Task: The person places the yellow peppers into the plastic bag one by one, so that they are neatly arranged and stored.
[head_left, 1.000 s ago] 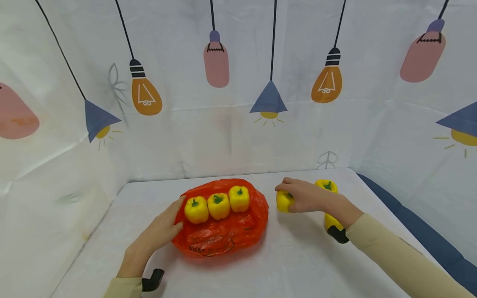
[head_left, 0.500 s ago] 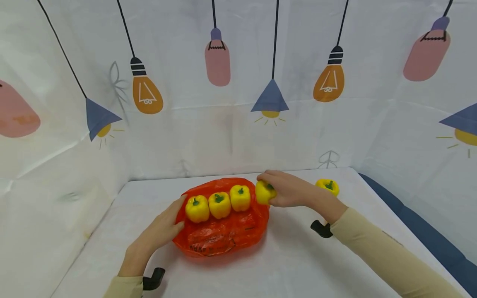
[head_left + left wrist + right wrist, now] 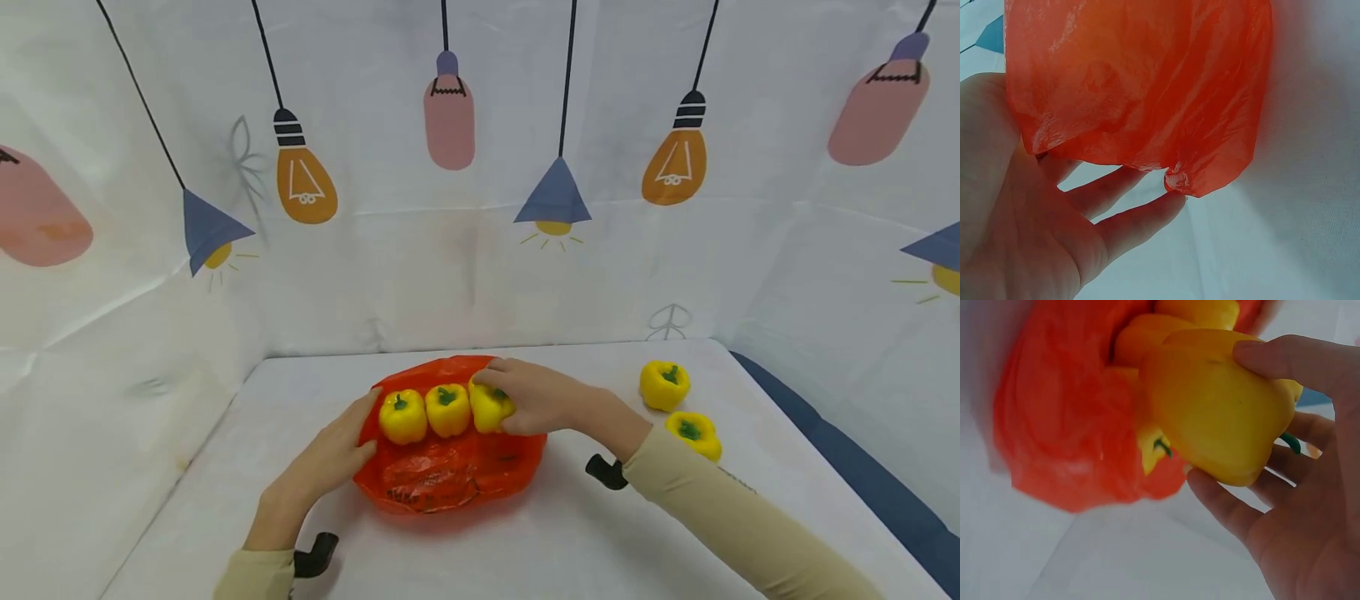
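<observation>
My right hand holds a yellow bell pepper over the right part of a red plastic bag, thumb on one side and fingers on the other. Two more yellow bell peppers, a left one and a middle one, sit on the bag with green stems up. Behind the held pepper, the right wrist view shows part of another pepper. My left hand rests against the bag's left edge. Its fingers are fairly straight in the left wrist view, some tips hidden by the plastic.
Two loose yellow peppers, a farther one and a nearer one, lie on the white-covered table at the right. A white sheet printed with lamps hangs behind. Dark blue material runs past the table's right edge.
My right hand has carried its pepper leftward from the bare table to over the bag, uncovering the nearer loose pepper. The left hand stays at the bag. The head view has shifted slightly.
</observation>
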Demonstrator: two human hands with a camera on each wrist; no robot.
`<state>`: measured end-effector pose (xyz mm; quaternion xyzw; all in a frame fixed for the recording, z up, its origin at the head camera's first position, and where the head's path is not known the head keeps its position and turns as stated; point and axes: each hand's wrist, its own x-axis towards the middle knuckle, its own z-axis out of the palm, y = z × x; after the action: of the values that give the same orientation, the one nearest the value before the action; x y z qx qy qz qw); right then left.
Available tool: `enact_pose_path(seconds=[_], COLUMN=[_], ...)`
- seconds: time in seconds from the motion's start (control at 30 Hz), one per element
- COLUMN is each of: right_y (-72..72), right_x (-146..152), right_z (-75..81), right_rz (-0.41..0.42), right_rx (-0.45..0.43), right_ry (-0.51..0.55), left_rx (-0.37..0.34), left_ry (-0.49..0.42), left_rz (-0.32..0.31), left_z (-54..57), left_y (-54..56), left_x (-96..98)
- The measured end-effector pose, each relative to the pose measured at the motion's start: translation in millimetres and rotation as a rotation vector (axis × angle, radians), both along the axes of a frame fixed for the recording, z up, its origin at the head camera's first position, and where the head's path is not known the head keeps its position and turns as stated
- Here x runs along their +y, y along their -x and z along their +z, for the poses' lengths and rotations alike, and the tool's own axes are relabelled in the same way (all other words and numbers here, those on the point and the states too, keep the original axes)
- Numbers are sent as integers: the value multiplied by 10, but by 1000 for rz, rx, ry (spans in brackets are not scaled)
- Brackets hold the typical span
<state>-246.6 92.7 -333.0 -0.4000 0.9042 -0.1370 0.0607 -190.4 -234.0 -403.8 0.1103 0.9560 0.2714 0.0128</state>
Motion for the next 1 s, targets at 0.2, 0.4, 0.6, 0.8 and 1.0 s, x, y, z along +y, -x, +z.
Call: enact_pose_path(seconds=[0.2,0.4,0.6,0.8,1.0], right_y=[-79,-168,-262,-329,-386], right_x=[-210,-462,-707,-928,-1073], right_z=[-95,-181,-266,-393,-536], right_rz=[49,73,141,151,161], right_rx=[41,59,147,126,230], right_ry=[-49,-94,-102,-87,-106], left_rx=[-3,-12,-17,-23,-48], left_ry=[-14,-16,-20,-35,-58], left_rz=[-9,-6,1,-1,-6], left_z=[9,31,52,52,1], left_y=[10,3,-11,-4,-3], left_x=[24,22,-2,-12,-22])
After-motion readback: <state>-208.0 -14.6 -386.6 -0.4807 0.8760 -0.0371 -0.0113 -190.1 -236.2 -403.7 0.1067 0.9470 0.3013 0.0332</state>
